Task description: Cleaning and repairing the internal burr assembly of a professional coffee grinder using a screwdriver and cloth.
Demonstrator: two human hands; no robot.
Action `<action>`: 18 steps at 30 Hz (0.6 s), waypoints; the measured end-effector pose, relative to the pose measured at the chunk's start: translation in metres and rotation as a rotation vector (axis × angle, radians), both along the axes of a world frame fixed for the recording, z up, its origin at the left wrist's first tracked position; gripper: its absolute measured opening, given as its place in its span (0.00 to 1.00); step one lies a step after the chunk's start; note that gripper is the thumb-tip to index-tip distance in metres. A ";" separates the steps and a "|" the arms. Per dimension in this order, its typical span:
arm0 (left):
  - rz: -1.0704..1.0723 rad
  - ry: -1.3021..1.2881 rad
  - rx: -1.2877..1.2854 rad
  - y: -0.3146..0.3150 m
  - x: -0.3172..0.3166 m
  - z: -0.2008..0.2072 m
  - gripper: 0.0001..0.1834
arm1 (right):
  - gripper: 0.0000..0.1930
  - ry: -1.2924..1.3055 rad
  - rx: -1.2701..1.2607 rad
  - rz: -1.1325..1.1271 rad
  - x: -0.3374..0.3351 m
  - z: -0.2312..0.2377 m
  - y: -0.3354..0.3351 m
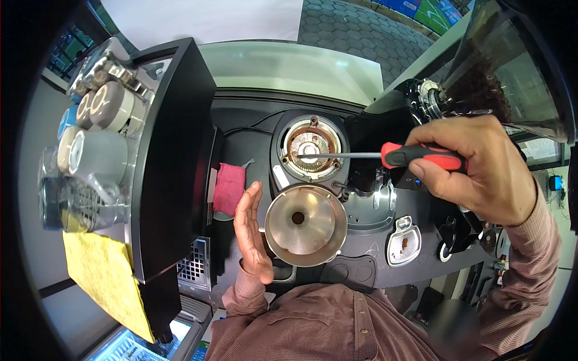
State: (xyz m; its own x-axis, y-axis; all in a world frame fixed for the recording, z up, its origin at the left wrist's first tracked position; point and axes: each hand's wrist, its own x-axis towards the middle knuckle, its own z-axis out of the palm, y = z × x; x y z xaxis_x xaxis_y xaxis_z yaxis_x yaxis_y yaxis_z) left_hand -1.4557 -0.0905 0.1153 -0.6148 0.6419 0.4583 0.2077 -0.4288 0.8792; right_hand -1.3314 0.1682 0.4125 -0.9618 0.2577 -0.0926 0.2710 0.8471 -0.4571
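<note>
Head view: the right hand (481,165) has its grip closed around the red-and-black handle of a screwdriver (385,156), whose thin shaft runs out to the left of the grip and ends over the middle of the burr (312,147), the round copper-coloured disc in the open top of the grinder (361,210). The tip looks to be at or just above the central screw; whether it is seated in the slot cannot be told. The left hand (251,231) is open and flat, holds nothing, and stands edge-on just beside the left rim of the steel funnel (305,224), which sits below the burr, nearer the person than the screwdriver tip. Left of that hand a pink cloth (229,188) lies by the black machine (171,150); cups (99,129) crowd its top and a yellow cloth (105,277) hangs below them. Up and right of the right hand is the dark bean hopper (494,78).

To do this well, I judge the shaft should come more upright over the screw, since at this low slant the tip may slip and score the burr. The free hand could steady the grinder body beside the funnel while the right hand presses down firmly before any turn.
</note>
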 end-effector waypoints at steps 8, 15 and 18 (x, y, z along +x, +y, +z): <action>-0.125 0.004 -0.019 0.002 -0.005 -0.011 0.92 | 0.11 -0.130 0.074 0.102 -0.037 -0.003 0.011; -0.183 -0.037 0.001 0.000 -0.003 -0.015 0.94 | 0.10 -0.183 0.101 0.119 -0.049 -0.004 0.010; -0.184 -0.053 0.013 0.000 -0.003 -0.016 0.94 | 0.10 -0.210 0.115 0.132 -0.053 -0.001 0.009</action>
State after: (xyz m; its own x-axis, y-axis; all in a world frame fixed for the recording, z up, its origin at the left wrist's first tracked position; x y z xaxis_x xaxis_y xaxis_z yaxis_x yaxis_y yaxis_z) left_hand -1.4584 -0.0903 0.0992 -0.5108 0.7400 0.4376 0.0779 -0.4670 0.8808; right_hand -1.3842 0.1770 0.4115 -0.9506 0.1512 -0.2712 0.2331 0.9245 -0.3015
